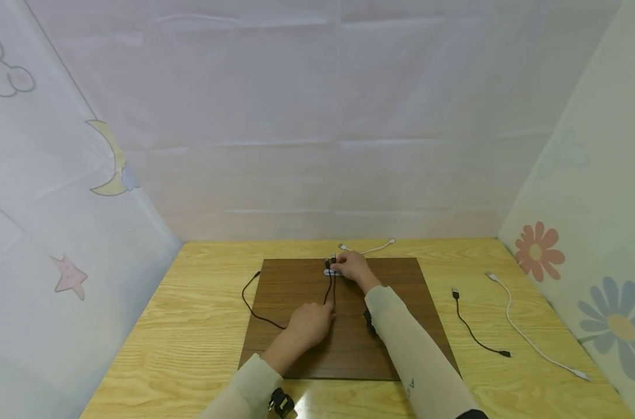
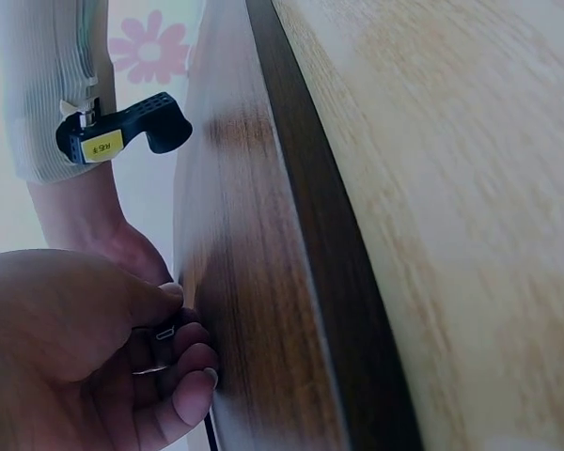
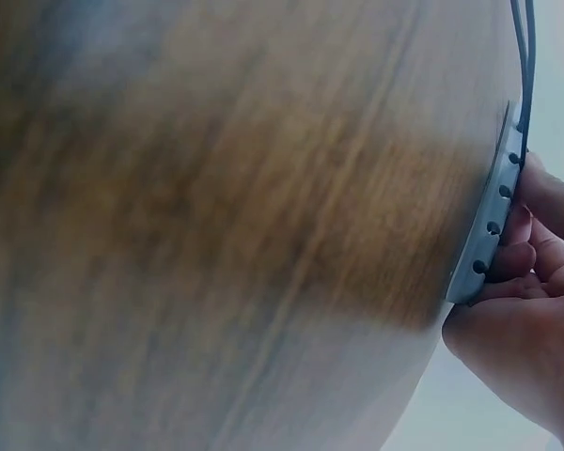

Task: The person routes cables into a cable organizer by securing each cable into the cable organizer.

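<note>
A pale cable clip strip with several slots lies near the far edge of the dark brown board. Two black cables run from it toward me, their USB plugs standing just beyond the strip. My right hand pinches one black cable at the strip, fingertips against the strip's far side; in the right wrist view bare slots show along the strip. Nearer to me, my left hand has its fingers curled round a black cable, and a small dark connector shows between thumb and fingers.
A black cable end trails off the board's left side. On the light wooden table, a short black cable and a long white cable lie at the right. Another white cable lies behind the board.
</note>
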### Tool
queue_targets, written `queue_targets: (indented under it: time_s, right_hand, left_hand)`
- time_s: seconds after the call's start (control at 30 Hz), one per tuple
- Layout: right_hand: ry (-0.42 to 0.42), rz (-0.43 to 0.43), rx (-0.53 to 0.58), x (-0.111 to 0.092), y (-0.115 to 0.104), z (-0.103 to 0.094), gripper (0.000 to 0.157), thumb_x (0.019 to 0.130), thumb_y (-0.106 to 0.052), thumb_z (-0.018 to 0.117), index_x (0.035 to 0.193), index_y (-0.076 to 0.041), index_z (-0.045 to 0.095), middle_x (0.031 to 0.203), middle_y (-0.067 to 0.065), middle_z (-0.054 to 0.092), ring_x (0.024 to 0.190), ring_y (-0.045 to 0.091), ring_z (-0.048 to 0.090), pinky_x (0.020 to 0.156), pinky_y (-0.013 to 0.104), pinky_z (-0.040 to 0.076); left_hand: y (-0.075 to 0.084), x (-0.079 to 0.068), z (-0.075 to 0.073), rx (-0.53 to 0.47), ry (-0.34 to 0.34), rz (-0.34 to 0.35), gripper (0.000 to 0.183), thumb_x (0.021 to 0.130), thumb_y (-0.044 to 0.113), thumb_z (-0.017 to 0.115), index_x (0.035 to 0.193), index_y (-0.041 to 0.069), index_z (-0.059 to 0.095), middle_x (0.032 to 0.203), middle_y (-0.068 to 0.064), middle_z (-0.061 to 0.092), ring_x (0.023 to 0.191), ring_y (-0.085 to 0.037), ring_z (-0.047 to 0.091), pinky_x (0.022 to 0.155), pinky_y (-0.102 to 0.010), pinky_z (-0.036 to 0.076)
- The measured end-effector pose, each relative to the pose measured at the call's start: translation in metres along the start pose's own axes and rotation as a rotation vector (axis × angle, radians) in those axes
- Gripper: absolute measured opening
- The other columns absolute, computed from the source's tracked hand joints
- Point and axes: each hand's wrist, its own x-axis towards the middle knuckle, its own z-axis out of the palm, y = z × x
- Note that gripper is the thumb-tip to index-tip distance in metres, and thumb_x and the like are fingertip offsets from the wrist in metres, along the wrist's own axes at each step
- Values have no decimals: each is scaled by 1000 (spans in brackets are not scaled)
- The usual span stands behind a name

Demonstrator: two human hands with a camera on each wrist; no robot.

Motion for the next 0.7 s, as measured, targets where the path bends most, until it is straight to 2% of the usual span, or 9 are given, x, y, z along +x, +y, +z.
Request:
queue_targets:
  time_s: [0.3, 0.53, 0.7]
  right_hand:
    - [-10, 31, 17, -2, 1, -1, 22, 97, -30, 70, 100, -9, 73, 104, 8, 69, 88, 23, 58, 81, 39, 49]
    - [-4, 20, -26, 0, -2, -1, 22, 99, -30, 68, 98, -8, 72, 101, 8, 69, 85, 23, 56, 79, 38, 48]
    - [-13, 24, -46, 0, -5, -2, 22, 100, -29, 66, 96, -8, 72, 98, 8, 68, 83, 23, 55, 78, 38, 47]
  left_hand:
    - [0, 1, 5, -5, -19, -12, 17, 103, 31, 59, 95, 17, 64, 80, -6, 70, 72, -27, 68, 54, -41, 51]
    - [1, 2, 4, -15, -31, -25, 16, 104, 29, 57, 96, 18, 66, 82, -6, 70, 73, -28, 69, 56, -42, 52]
    - [2, 2, 5, -10, -16, -23, 16, 104, 28, 56, 96, 18, 66, 82, -7, 71, 72, -30, 68, 54, -43, 52]
